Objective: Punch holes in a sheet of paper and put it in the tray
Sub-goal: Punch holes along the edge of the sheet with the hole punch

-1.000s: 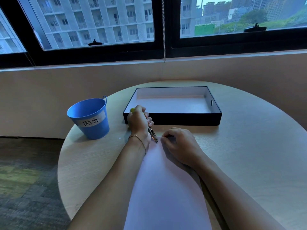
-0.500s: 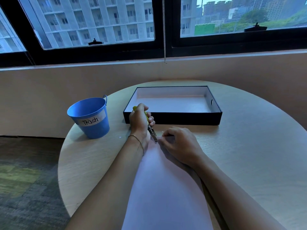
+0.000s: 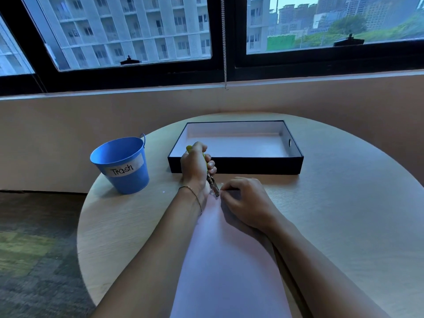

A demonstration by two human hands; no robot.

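Between the fingers of the left hand (image 3: 195, 167) sits a small hand-held hole punch with yellow-green handles and a metal head (image 3: 213, 184); the fingers are curled together and clamped around its handles, and the thumb side is turned up. One yellow-green handle end comes out above the fist. Just below the fist, the metal head points down and toward the right hand, and its tip meets the far edge of the white sheet of paper (image 3: 229, 260). I cannot tell if the head is closed on the paper.

Right beside this tip, the right hand (image 3: 249, 203) lies on the same far edge of the sheet. Its fingers are bent and close together, with the fingertips (image 3: 226, 188) pressed on the paper edge, very near the punch head. It holds nothing inside; it only rests flat on the sheet.

From both hands the paper runs back along the round light wooden table (image 3: 344, 214) toward the person, between the two forearms. On the left wrist there is a thin chain bracelet (image 3: 193, 193).

Beyond the knuckles of the left hand stands a rectangular black tray with a white inside (image 3: 236, 165), just behind the fist. Further to the left side of the left hand stands a blue metal bucket with a label "Trash" (image 3: 121, 164). One tiny white dot (image 3: 163, 192) lies on the table between the bucket and the left wrist.
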